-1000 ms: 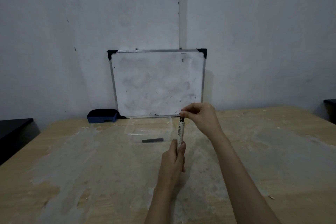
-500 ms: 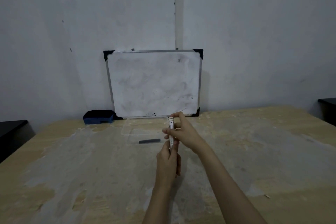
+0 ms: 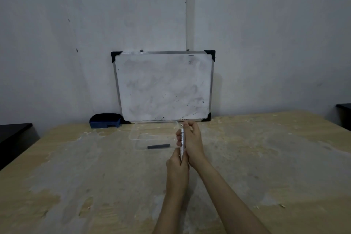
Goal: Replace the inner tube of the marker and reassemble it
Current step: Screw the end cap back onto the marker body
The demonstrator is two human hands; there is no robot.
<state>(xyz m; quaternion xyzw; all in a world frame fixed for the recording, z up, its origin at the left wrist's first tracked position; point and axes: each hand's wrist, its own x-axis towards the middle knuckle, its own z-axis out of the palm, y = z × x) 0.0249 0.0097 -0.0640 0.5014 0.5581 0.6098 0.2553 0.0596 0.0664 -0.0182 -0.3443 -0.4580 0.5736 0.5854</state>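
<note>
Inside clear tray (image 3: 133,135) — dark tube (image 3: 158,146)

A whiteboard (image 3: 163,86) with a metal frame and black corner caps stands at the far edge of the bench (image 3: 76,176), leaning on the grey wall (image 3: 76,24); its surface is smeared with wiped ink. Just left of it, at the same far edge, sits a dark blue eraser (image 3: 105,120). The bench top is pale wood with broad grey worn patches. Dark furniture (image 3: 13,138) shows past the left edge
</note>
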